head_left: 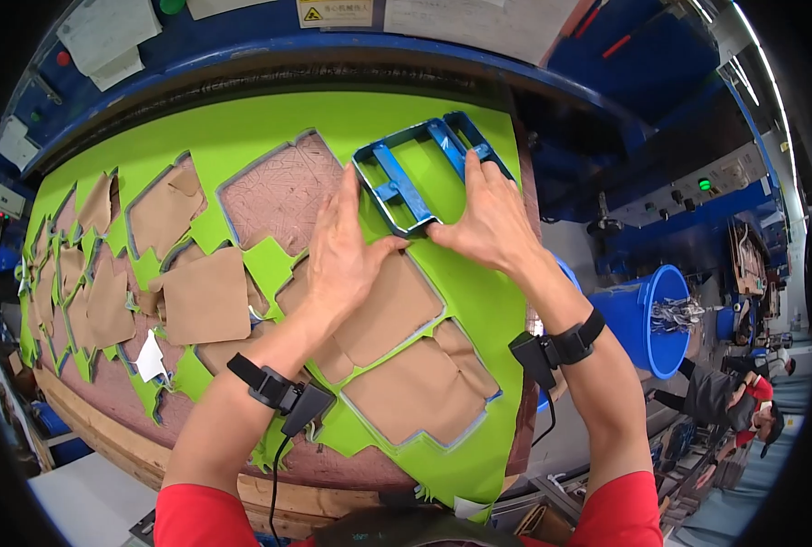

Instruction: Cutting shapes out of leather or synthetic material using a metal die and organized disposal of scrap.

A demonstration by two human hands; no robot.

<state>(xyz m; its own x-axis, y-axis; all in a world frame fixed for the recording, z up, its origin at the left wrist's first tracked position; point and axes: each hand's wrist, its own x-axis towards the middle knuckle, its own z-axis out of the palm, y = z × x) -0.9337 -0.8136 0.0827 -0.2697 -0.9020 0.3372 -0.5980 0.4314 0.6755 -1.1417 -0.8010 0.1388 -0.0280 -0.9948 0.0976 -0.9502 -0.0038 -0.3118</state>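
Observation:
A blue metal cutting die point(404, 180), an open frame with crossbars, rests on the bright green sheet point(465, 283) near its far right part. My left hand point(342, 251) lies along the die's left side, fingers stretched, thumb at the near corner. From the right, my right hand point(488, 214) grips the die, its fingers over the right part and its thumb at the near edge. Left of the die, a cut-out opening shows the scored reddish board point(283, 196). Brown cut pieces point(383, 310) sit in the openings nearer to me.
More brown pieces point(207, 296) and green scraps are spread leftward, with a white scrap point(151, 357) among them. A dark blue machine beam point(333, 50) spans the far side. Blue bins point(638, 314) stand at the right, and a person in red point(743, 401) is farther off.

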